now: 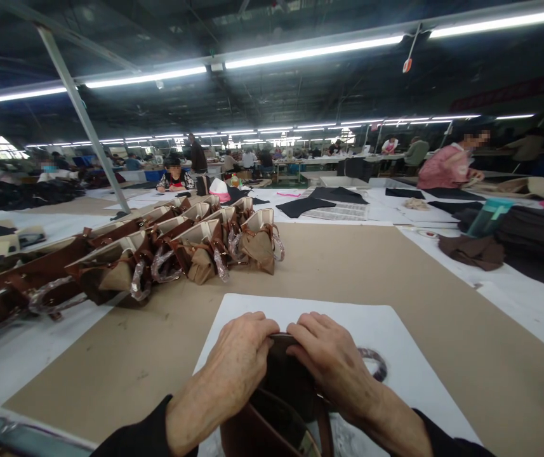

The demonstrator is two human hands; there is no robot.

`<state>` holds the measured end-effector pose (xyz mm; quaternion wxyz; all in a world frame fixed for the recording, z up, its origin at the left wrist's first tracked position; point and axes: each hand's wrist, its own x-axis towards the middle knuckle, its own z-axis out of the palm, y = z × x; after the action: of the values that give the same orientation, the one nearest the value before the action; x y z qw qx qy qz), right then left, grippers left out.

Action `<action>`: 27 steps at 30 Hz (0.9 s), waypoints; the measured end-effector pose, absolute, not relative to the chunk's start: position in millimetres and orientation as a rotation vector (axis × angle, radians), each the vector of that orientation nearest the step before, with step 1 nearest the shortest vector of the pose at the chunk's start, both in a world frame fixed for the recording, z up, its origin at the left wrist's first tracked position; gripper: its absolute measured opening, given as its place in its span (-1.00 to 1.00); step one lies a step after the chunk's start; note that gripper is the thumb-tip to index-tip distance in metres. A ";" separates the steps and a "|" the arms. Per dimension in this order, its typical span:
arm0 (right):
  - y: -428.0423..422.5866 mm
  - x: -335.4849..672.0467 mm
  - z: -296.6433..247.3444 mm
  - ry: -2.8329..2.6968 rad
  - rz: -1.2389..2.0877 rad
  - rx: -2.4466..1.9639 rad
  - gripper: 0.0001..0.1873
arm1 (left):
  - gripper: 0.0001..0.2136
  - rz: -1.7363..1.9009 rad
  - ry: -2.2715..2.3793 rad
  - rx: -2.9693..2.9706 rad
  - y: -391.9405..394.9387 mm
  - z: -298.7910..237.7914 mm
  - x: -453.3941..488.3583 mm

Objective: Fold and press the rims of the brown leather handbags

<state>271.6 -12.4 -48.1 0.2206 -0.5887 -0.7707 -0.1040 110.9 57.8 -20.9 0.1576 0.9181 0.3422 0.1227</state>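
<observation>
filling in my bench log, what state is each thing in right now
left hand, pinching the held bag
right hand, also pinching the held bag
held bag, open
lined-up bags, upright, tops open
several bag handles, wrapped in clear plastic
white sheet, lying flat
ceiling lights, on

The place is a large workshop: brown bags [186, 254] crowd a broad tabletop [338, 254], with flat dark pieces [306, 207] beyond and people [443, 166] under long strip lights [314, 52].
</observation>
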 end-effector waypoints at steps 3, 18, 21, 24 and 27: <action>-9.1 273.8 -47.2 -2.079 -0.149 -1.645 -0.93 | -0.77 0.285 0.978 2.678 57.8 -18.5 111.7; -7.3 267.6 -37.1 -2.005 -0.060 -1.750 -0.84 | -0.81 0.077 0.890 2.804 69.7 -8.8 123.5; -14.3 278.8 -30.3 -1.971 0.059 -1.784 -0.92 | -0.81 0.110 0.870 2.729 71.7 -8.1 122.1; -27.6 296.1 -27.9 -1.857 0.253 -1.803 -0.58 | -0.83 0.182 0.815 2.688 72.8 -10.7 119.4; -39.9 307.2 -31.7 -1.779 0.356 -1.808 -0.59 | -0.83 0.210 0.795 2.666 73.6 -13.1 118.8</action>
<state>307.2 -39.9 -31.7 0.2860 -0.6765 -0.6655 0.1332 118.8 73.6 -13.1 0.1749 0.9409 0.2805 0.0741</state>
